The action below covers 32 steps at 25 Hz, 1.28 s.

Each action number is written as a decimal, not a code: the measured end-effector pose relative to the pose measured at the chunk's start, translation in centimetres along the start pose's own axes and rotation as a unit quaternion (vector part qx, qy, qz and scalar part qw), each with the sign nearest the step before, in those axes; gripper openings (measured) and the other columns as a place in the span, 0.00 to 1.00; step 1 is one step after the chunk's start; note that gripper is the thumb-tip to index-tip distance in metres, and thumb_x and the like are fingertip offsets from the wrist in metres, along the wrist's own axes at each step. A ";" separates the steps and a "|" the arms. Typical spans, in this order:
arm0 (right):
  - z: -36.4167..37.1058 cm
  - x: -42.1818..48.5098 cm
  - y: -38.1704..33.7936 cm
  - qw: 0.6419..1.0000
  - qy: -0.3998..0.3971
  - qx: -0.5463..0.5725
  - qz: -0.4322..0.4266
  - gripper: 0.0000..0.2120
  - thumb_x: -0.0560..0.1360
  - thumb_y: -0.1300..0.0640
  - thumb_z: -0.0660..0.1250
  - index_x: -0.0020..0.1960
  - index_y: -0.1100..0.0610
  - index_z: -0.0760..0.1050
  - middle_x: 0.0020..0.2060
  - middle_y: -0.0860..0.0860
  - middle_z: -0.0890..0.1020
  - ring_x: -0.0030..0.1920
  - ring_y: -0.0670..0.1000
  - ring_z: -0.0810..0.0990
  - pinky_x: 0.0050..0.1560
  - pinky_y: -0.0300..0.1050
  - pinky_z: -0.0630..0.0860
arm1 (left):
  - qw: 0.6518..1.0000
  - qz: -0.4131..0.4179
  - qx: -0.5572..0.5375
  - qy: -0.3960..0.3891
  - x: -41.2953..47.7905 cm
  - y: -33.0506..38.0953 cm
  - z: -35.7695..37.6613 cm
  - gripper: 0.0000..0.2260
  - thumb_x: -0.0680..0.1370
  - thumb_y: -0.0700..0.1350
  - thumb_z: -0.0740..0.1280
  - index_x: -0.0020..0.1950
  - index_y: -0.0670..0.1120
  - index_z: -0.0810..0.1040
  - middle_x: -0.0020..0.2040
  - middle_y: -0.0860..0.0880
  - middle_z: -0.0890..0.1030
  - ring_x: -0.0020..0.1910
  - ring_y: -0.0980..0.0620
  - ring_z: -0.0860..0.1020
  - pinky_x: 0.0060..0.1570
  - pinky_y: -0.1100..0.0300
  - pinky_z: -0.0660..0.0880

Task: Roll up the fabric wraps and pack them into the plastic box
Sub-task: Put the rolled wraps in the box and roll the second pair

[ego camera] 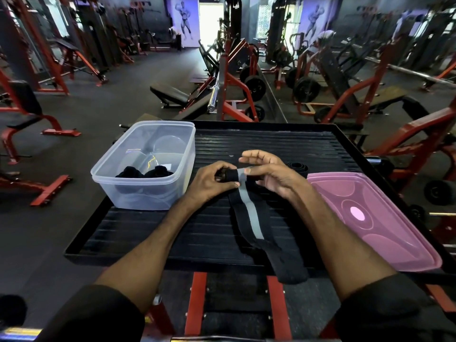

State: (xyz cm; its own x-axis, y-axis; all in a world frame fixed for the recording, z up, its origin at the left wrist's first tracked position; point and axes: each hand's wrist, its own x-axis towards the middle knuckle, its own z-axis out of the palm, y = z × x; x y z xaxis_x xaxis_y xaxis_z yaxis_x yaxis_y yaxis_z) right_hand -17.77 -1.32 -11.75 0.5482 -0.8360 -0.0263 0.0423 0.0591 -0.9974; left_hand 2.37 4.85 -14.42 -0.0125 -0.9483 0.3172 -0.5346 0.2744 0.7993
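A black fabric wrap (249, 218) with a grey stripe is laid on the ribbed black platform (271, 141) in the middle of the frame. Its loose tail runs down toward the lower centre and hangs a little over the near edge. The upper end of the wrap is already rolled into a small roll, and this roll is held between both hands. The left hand (212, 182) is closed around the left end of the roll, with the fingers curled over it and the thumb pressed below. The right hand (271, 176) has its thumb laid on the grey stripe at the right end, and the lower fingers are folded against the roll, while the upper fingers are lifted and loosely bent above it. The clear plastic box (138, 196) is placed left of centre, open, and two dark rolled wraps (144, 172) are seen inside it at the near wall. A pink lid (370, 218) is lying flat at the right side of the platform. One more dark roll (297, 166) is partly seen just behind the right hand. Red gym machines (237, 95) are standing across the upper half of the frame.
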 end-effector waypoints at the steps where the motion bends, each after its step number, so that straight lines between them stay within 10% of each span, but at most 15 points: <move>1: 0.0 0.1 -0.2 0.999 0.009 0.033 0.019 0.18 0.74 0.68 0.70 0.59 0.50 0.79 0.55 0.48 0.84 0.48 0.46 0.82 0.45 0.44 0.74 | 1.000 0.015 -0.003 0.008 -0.1 0.2 0.0 0.18 0.70 0.41 0.80 0.58 0.45 0.82 0.52 0.54 0.84 0.49 0.70 0.80 0.52 0.75 0.73; 9: 0.0 0.0 0.2 0.993 -0.011 -0.096 0.062 0.09 0.78 0.47 0.70 0.55 0.49 0.78 0.42 0.44 0.82 0.36 0.41 0.79 0.44 0.40 0.73 | 0.991 0.088 0.001 0.097 0.0 0.9 -0.1 0.19 0.69 0.33 0.77 0.57 0.48 0.82 0.53 0.56 0.82 0.54 0.59 0.81 0.56 0.69 0.76; 15: 0.3 0.0 0.6 1.000 0.012 -0.003 -0.024 0.13 0.75 0.51 0.74 0.58 0.54 0.80 0.50 0.51 0.84 0.52 0.52 0.82 0.57 0.55 0.75 | 0.945 -0.107 -0.306 -0.053 0.3 1.3 0.1 0.22 0.76 0.39 0.72 0.69 0.46 0.72 0.62 0.47 0.82 0.62 0.49 0.80 0.64 0.53 0.75; 19: 0.9 0.2 1.0 0.999 0.009 0.000 -0.036 0.16 0.77 0.54 0.72 0.64 0.57 0.78 0.52 0.51 0.86 0.55 0.51 0.83 0.64 0.55 0.75 | 0.880 -0.192 -0.431 -0.057 0.4 2.8 1.2 0.28 0.78 0.46 0.70 0.74 0.47 0.63 0.60 0.47 0.81 0.54 0.54 0.84 0.48 0.62 0.81; 26: 0.5 0.0 0.6 0.998 0.003 -0.013 -0.054 0.15 0.79 0.59 0.70 0.66 0.57 0.77 0.60 0.57 0.83 0.60 0.54 0.82 0.66 0.52 0.76 | 0.952 -0.181 -0.227 -0.097 -0.2 2.7 0.5 0.18 0.82 0.58 0.63 0.70 0.55 0.67 0.59 0.59 0.81 0.56 0.61 0.80 0.45 0.61 0.78; 32: 0.3 -0.6 -0.6 0.994 -0.034 0.099 0.006 0.22 0.76 0.70 0.67 0.69 0.59 0.75 0.57 0.60 0.83 0.52 0.54 0.84 0.56 0.48 0.81 | 0.971 -0.076 -0.228 -0.012 0.1 1.2 0.0 0.18 0.74 0.41 0.77 0.61 0.41 0.78 0.56 0.44 0.86 0.57 0.46 0.84 0.60 0.53 0.78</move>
State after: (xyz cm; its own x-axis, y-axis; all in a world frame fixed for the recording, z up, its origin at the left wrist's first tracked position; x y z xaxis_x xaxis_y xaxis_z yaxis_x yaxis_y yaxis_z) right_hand -17.83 -0.70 -11.16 0.6047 -0.7960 -0.0266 0.1961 0.1811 -0.9637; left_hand 1.77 5.13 -13.40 0.0140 -0.9854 0.1698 -0.1030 0.1675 0.9805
